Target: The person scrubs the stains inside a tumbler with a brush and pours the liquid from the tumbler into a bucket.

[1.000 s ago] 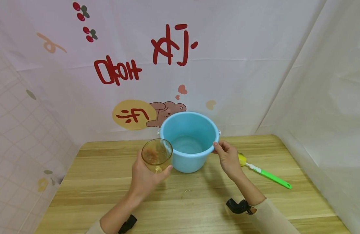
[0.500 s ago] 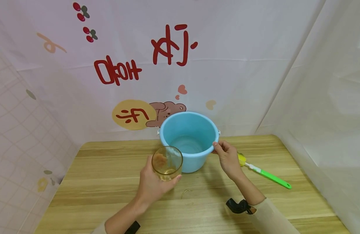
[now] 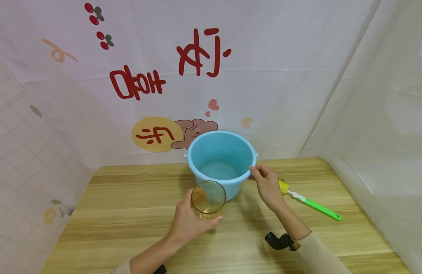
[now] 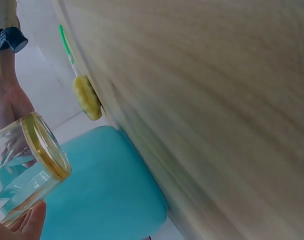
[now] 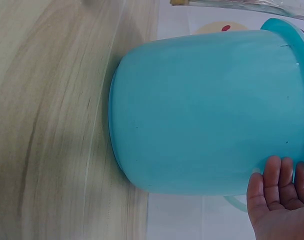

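A see-through amber drinking glass (image 3: 211, 196) is in my left hand (image 3: 188, 222), fingers wrapped round its side and thumb across the front. It is above the table, mouth up and tilted, in front of the light-blue bucket (image 3: 234, 188). My right hand (image 3: 268, 186) pinches the bucket's rim at the right, thumb on top; the right wrist view shows the fingers (image 5: 287, 187) against the outer wall below the rim. The bucket stands upright on the table. Its pale floor is partly visible; I cannot tell whether water lies in it.
Right of the bucket lies a bottle brush (image 3: 318, 207) with a green handle and a yellow sponge head (image 4: 87, 97), the head partly behind my right hand in the head view. A printed white cloth (image 3: 282, 95) hangs behind the wooden table (image 3: 128, 205).
My left hand has brought the glass to the right and nearer to me, in front of the bucket. The right hand and the bucket stay where they were.
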Motion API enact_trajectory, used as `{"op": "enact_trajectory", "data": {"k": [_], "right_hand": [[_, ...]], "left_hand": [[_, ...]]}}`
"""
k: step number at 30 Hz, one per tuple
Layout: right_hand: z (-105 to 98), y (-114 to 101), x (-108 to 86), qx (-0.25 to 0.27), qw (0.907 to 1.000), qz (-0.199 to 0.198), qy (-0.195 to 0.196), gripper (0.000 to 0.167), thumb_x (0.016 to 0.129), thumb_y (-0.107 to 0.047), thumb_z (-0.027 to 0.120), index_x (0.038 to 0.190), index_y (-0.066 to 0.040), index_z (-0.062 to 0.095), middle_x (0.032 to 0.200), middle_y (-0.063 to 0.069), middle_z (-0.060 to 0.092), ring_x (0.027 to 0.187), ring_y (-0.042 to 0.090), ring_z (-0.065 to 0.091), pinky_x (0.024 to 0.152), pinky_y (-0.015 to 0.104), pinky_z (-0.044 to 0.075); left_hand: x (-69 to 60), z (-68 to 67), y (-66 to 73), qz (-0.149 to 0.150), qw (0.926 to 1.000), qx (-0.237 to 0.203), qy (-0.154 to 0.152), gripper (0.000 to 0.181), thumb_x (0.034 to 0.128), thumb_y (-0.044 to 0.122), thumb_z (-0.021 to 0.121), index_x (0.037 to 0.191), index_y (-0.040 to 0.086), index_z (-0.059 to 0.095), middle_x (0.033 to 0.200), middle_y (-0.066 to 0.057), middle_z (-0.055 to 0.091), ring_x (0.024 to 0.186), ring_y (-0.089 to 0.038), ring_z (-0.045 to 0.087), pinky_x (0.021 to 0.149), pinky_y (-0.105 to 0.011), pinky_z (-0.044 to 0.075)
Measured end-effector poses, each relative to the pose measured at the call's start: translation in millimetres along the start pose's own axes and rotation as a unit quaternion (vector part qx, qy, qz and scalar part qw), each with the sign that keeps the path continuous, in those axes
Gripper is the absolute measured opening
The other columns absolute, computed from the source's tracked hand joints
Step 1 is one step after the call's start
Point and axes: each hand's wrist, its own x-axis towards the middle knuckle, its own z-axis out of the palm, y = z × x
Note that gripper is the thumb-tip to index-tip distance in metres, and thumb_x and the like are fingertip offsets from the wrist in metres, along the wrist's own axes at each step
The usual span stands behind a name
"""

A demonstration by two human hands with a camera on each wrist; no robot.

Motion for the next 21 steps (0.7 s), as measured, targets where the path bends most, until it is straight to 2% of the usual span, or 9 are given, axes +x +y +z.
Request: {"op": "enact_trajectory", "data": {"k": [10,21], "right_hand": [[0,0,-0.8,-0.005,1.0,-0.002,0.0,0.037,0.108,-0.028,0.063,0.111,0.009,0.067,0.092,0.006,0.073,0.09,0.013,0.072,0.104,0.051,0.052],[0,1,-0.8,0.003,1.0,-0.005,0.0,0.037,0.108,-0.025,0.063,0.11,0.011,0.066,0.089,0.005,0.072,0.088,0.013,0.072,0.101,0.05,0.054]], "left_hand": [[-4.3,6.4,-4.0,-0.045,0.9967,-0.029,-0.061,0.085,0.066,0.029,0.103,0.134,0.013,0.054,0.126,-0.002,0.066,0.113,-0.019,0.065,0.094,-0.039,0.058],[-8.2,16.2,-10.1,-0.055,0.9879,-0.068,-0.128,0.091,0.0706,0.029,0.1,0.142,0.01,0.048,0.136,-0.004,0.062,0.121,-0.024,0.063,0.097,-0.041,0.057]]}}
